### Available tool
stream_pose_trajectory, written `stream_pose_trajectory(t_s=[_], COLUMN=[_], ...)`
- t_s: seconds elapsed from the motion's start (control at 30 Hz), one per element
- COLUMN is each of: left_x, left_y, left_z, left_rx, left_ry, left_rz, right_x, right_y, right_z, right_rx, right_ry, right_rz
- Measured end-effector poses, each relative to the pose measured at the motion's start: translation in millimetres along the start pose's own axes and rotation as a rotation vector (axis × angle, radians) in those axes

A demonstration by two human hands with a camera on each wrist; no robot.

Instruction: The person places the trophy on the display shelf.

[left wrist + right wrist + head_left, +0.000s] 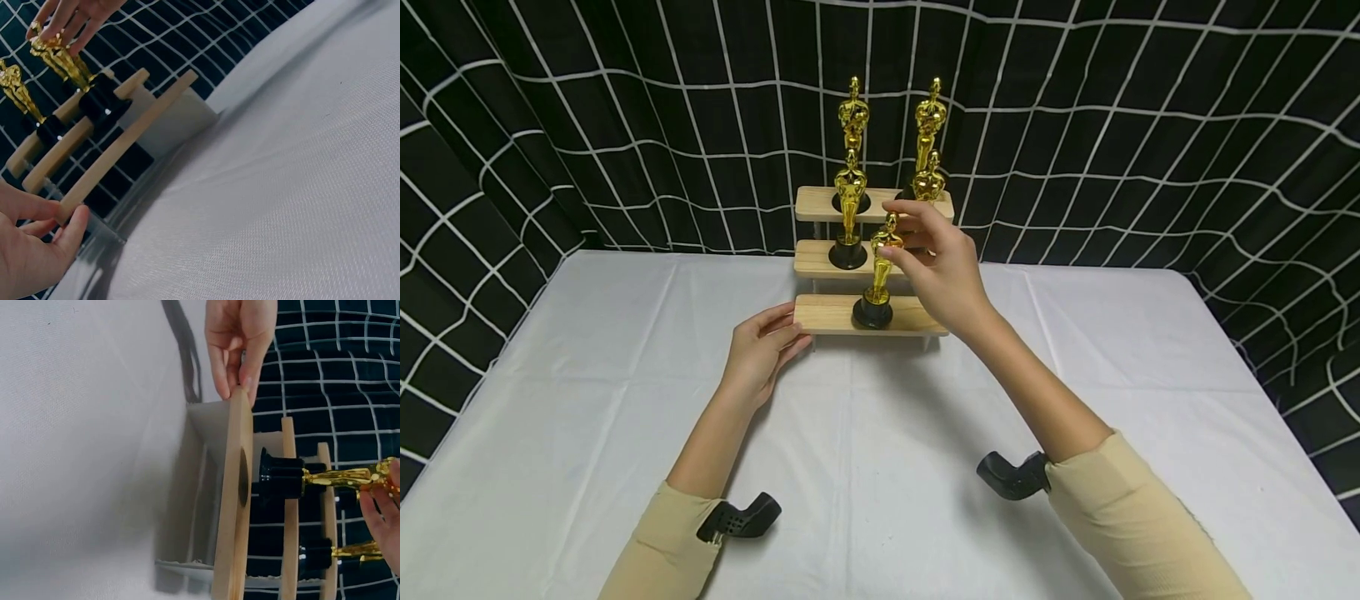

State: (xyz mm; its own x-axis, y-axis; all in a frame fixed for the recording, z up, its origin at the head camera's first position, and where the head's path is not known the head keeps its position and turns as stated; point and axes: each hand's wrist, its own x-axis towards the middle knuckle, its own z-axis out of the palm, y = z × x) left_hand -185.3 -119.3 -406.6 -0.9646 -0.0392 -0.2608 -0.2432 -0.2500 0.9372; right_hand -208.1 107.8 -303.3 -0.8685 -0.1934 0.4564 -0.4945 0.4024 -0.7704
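My right hand (951, 279) pinches the upper part of a gold statuette trophy (881, 275) with a round black base. In the right wrist view, a gap shows between that trophy's base (281, 477) and the lowest board, so it hangs just off the wood. My left hand (754, 354) grips the left end of the lowest board (827, 313) of a three-tier wooden display stand, thumb and fingers around the edge (65, 209). On the middle tier stand a left trophy (850, 200) and a right trophy (929, 179), the latter partly hidden by my right hand.
Two more gold trophies stand on the top tier, one left (853, 117) and one right (931, 121). The stand rests on a white tablecloth (880, 467), near a black curtain with a white grid (715, 125) behind it.
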Motion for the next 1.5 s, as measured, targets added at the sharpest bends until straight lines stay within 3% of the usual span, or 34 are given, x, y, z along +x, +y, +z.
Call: stream_pose_trajectory(t_s=[1.2,1.5], left_x=[0.6,1.1], left_y=[-0.7,-1.2], left_z=[-0.7,-0.9], left_rx=[-0.003,0.01], left_ry=[-0.012,-0.004], left_rz=[0.0,0.0], right_x=[10.6,8.0], right_y=[3.8,4.8], right_z=[31.7,33.7], right_rx=[0.038,0.004], right_ry=[-0.065,-0.084], right_rz=[-0.013,-0.017])
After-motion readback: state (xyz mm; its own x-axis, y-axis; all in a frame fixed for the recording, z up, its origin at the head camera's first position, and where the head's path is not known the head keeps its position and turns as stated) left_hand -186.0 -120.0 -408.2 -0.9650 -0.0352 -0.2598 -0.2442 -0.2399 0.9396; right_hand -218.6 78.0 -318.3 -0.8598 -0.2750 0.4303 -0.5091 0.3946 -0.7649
